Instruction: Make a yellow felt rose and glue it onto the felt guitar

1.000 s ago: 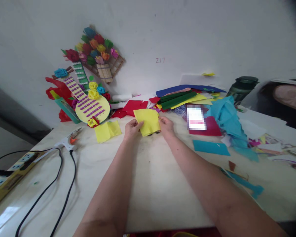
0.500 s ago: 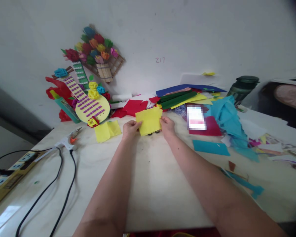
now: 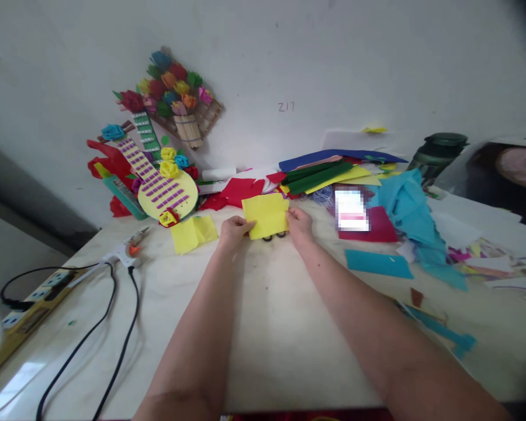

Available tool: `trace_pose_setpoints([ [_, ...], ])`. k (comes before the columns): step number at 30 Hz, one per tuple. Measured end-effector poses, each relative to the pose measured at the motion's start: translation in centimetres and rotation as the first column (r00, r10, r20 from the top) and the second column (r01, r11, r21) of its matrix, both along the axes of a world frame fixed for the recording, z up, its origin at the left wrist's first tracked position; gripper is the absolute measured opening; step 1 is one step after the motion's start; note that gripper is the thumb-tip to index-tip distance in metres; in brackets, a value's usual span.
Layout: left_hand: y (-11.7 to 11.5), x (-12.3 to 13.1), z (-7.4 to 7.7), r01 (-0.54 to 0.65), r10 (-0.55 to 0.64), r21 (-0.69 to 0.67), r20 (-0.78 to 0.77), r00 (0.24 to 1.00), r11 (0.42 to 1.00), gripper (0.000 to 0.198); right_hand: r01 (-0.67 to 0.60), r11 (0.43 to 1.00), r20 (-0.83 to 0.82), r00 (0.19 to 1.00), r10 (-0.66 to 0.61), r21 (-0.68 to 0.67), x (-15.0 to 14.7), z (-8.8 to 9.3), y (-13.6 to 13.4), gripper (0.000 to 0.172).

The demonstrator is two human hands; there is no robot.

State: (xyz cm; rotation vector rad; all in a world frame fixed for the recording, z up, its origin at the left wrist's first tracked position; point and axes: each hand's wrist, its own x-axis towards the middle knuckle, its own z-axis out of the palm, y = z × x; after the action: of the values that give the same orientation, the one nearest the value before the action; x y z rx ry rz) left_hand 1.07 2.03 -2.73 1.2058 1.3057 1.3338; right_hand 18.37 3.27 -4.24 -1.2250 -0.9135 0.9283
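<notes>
A small yellow sheet of crepe paper [image 3: 266,216] is held up between my two hands over the table. My left hand [image 3: 234,230] pinches its left edge, and my right hand [image 3: 300,223] grips the right edge. Below the sheet, two dark rings [image 3: 267,238] peek out, perhaps scissor handles; the rest of them is hidden behind the paper. Left of my left hand lies another creased yellow piece of paper [image 3: 194,234], flat on the tabletop.
A glue gun [image 3: 121,254] and its black cord lie left, near a power strip [image 3: 39,298]. Behind stand a paper-flower guitar [image 3: 169,196] and stacked coloured papers [image 3: 319,175]. To the right are a blurred-out phone [image 3: 352,210], a blue strip [image 3: 378,264], blue crepe [image 3: 409,204] and a dark bottle [image 3: 440,155].
The whole view has shifted slightly, so things sit a little further right. The sheet stays in both hands and now looks a bit more level.
</notes>
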Motion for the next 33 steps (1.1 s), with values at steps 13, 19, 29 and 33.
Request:
trace_pose_setpoints([
  [13,-0.1,0.4,0.2,-0.042,0.041,0.059,0.009,0.999,0.997,0.033,-0.001,1.0,0.038,0.999,0.001,-0.009,-0.1,-0.1,-0.1,0.033],
  [19,0.4,-0.1,-0.4,-0.031,0.03,0.04,0.018,0.999,0.999,0.034,0.004,1.0,0.059,0.998,-0.005,0.02,-0.1,-0.3,0.0,0.032],
  [29,0.1,-0.9,-0.6,0.138,-0.126,-0.072,0.146,0.981,0.988,0.029,-0.004,1.0,0.064,0.998,0.005,-0.018,0.0,-0.3,0.0,0.033],
  [33,0.2,-0.7,-0.2,0.043,-0.042,-0.052,0.021,0.999,0.998,0.027,0.002,1.0,0.068,0.998,0.0,-0.023,0.0,-0.2,0.0,0.032],
])
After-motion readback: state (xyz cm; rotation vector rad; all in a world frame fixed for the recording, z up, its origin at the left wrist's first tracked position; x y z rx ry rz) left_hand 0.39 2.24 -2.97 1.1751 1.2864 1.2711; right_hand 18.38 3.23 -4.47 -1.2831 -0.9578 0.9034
